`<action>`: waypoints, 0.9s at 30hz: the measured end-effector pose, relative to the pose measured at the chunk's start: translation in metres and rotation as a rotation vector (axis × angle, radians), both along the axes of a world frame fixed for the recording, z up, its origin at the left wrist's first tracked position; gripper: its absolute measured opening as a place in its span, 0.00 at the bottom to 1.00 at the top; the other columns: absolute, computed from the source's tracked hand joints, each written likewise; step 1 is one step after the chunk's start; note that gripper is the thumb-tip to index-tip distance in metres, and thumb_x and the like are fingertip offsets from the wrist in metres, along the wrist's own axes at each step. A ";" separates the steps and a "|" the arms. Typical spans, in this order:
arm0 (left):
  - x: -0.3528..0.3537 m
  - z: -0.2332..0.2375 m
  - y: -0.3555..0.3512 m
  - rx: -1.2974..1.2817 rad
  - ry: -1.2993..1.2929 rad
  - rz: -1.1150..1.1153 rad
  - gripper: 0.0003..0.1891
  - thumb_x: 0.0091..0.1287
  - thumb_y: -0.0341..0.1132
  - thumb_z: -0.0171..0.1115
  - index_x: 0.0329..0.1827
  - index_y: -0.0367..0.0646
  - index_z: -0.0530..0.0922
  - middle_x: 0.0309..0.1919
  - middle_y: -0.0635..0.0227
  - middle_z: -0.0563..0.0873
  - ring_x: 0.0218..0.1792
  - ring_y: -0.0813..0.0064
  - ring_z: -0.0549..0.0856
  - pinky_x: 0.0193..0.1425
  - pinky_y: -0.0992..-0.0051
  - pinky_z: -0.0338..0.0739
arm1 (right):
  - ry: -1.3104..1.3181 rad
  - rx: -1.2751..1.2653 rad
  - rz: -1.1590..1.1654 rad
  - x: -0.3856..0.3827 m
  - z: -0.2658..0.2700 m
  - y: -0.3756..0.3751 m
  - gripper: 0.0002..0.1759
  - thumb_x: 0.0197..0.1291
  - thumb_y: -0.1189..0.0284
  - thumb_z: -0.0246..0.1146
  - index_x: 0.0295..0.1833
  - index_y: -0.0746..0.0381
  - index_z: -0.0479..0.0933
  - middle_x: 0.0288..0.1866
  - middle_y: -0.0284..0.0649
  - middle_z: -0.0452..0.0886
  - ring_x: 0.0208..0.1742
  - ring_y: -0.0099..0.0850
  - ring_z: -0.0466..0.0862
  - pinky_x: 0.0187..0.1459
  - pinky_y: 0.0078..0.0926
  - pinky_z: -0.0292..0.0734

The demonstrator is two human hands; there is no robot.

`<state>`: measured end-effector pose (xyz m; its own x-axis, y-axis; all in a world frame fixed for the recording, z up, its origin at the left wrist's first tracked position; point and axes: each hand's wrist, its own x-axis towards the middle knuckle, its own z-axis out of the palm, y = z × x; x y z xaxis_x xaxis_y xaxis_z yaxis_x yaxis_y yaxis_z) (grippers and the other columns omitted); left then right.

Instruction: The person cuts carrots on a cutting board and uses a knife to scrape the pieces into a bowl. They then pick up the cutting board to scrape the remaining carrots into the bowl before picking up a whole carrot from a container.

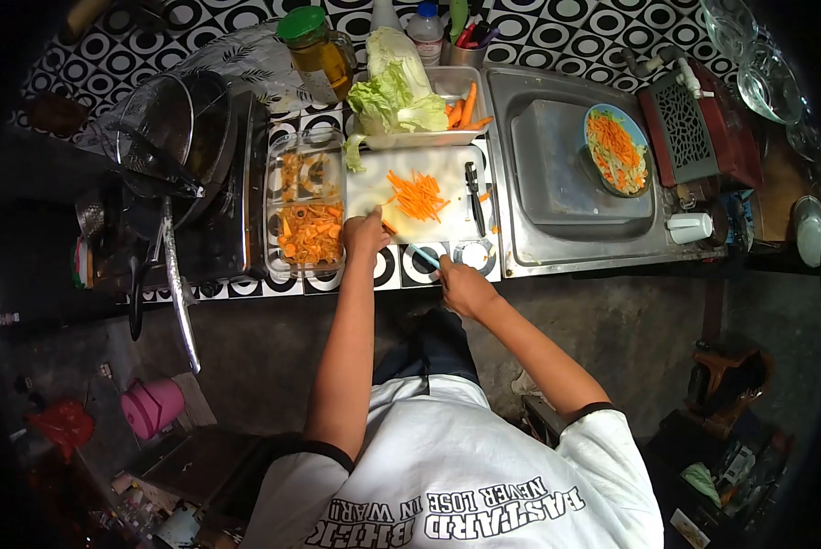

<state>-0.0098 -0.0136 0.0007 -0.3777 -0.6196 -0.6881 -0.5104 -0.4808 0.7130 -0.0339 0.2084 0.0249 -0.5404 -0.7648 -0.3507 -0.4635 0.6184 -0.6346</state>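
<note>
My right hand (468, 288) is closed round the handle of a knife (425, 255) with a light blue handle, at the front edge of the white cutting board (364, 188). At the board's front left corner, my left hand (366, 234) has its fingers curled against a small piece of carrot (388, 227). Just beyond both hands lies a pile of carrot strips (417, 196). A black-handled peeler (475, 199) rests along the board's right side. Left of the board, a clear divided container (269, 197) holds shredded carrot and orange peelings.
Behind the board, a plastic tub (419, 140) holds leafy cabbage (397, 87) and whole carrots (466, 108). The steel sink (557, 261) on the right carries a bowl of shredded vegetables (617, 151). Pans (168, 137) sit on the stove at left, one handle projecting over the counter edge.
</note>
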 end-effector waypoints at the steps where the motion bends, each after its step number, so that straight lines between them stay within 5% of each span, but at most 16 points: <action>1: -0.001 -0.005 -0.003 -0.004 0.003 0.003 0.20 0.69 0.43 0.65 0.37 0.27 0.80 0.28 0.57 0.84 0.22 0.72 0.83 0.26 0.77 0.83 | 0.003 -0.004 0.003 0.000 -0.001 0.000 0.11 0.71 0.70 0.51 0.45 0.69 0.66 0.33 0.61 0.81 0.39 0.60 0.82 0.43 0.56 0.74; 3: -0.002 -0.012 -0.008 0.032 -0.025 -0.149 0.21 0.73 0.40 0.61 0.47 0.22 0.75 0.40 0.46 0.85 0.38 0.60 0.89 0.44 0.68 0.88 | 0.015 0.009 -0.004 0.001 0.001 -0.001 0.11 0.71 0.70 0.51 0.45 0.69 0.66 0.33 0.60 0.81 0.40 0.59 0.82 0.44 0.55 0.74; 8: -0.001 -0.011 -0.009 0.032 -0.062 -0.139 0.19 0.72 0.37 0.63 0.45 0.22 0.76 0.37 0.46 0.86 0.33 0.61 0.89 0.38 0.68 0.89 | -0.005 0.019 -0.003 0.001 0.011 -0.005 0.11 0.70 0.70 0.52 0.45 0.69 0.66 0.33 0.61 0.82 0.41 0.59 0.82 0.44 0.55 0.75; 10: -0.004 -0.013 -0.006 0.046 -0.028 -0.024 0.16 0.69 0.35 0.66 0.30 0.27 0.78 0.23 0.58 0.83 0.19 0.71 0.83 0.21 0.76 0.82 | -0.002 0.028 -0.013 0.000 0.019 -0.005 0.11 0.70 0.70 0.52 0.45 0.69 0.67 0.33 0.60 0.82 0.41 0.59 0.82 0.44 0.55 0.75; 15: -0.007 -0.011 -0.004 0.043 -0.043 0.002 0.16 0.69 0.35 0.66 0.32 0.27 0.77 0.24 0.57 0.83 0.19 0.70 0.83 0.21 0.74 0.83 | -0.023 -0.010 -0.023 0.000 0.014 -0.005 0.11 0.68 0.72 0.55 0.44 0.69 0.64 0.29 0.61 0.80 0.36 0.63 0.80 0.41 0.56 0.73; 17: -0.005 -0.006 -0.005 0.070 -0.063 -0.068 0.20 0.71 0.37 0.64 0.44 0.22 0.75 0.35 0.47 0.84 0.31 0.58 0.89 0.36 0.68 0.89 | -0.033 -0.007 -0.038 0.002 0.010 -0.004 0.11 0.69 0.72 0.55 0.45 0.70 0.64 0.29 0.60 0.80 0.36 0.63 0.80 0.41 0.56 0.73; 19: -0.005 -0.011 -0.005 0.062 -0.074 -0.083 0.20 0.71 0.38 0.64 0.44 0.22 0.74 0.35 0.47 0.84 0.31 0.58 0.89 0.35 0.68 0.89 | -0.044 -0.005 -0.047 0.004 0.005 -0.003 0.11 0.69 0.72 0.54 0.45 0.70 0.64 0.29 0.60 0.80 0.36 0.63 0.80 0.41 0.56 0.73; 21: -0.005 -0.014 -0.005 0.071 -0.038 0.000 0.17 0.69 0.36 0.66 0.30 0.28 0.76 0.23 0.58 0.83 0.17 0.69 0.83 0.21 0.72 0.82 | -0.051 -0.043 -0.074 0.007 -0.001 -0.005 0.11 0.69 0.72 0.53 0.46 0.71 0.64 0.30 0.61 0.80 0.36 0.62 0.80 0.41 0.55 0.74; 27: -0.003 -0.015 -0.005 -0.005 -0.067 -0.039 0.15 0.71 0.36 0.63 0.31 0.32 0.77 0.22 0.59 0.83 0.17 0.69 0.83 0.20 0.71 0.83 | 0.062 0.031 -0.002 0.012 -0.009 -0.006 0.09 0.67 0.74 0.52 0.47 0.68 0.66 0.30 0.56 0.82 0.35 0.55 0.84 0.39 0.52 0.78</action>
<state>-0.0123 -0.0184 -0.0143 -0.3546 -0.6086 -0.7098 -0.5754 -0.4563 0.6787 -0.0219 0.2024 0.0155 -0.5635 -0.7529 -0.3400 -0.4999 0.6384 -0.5852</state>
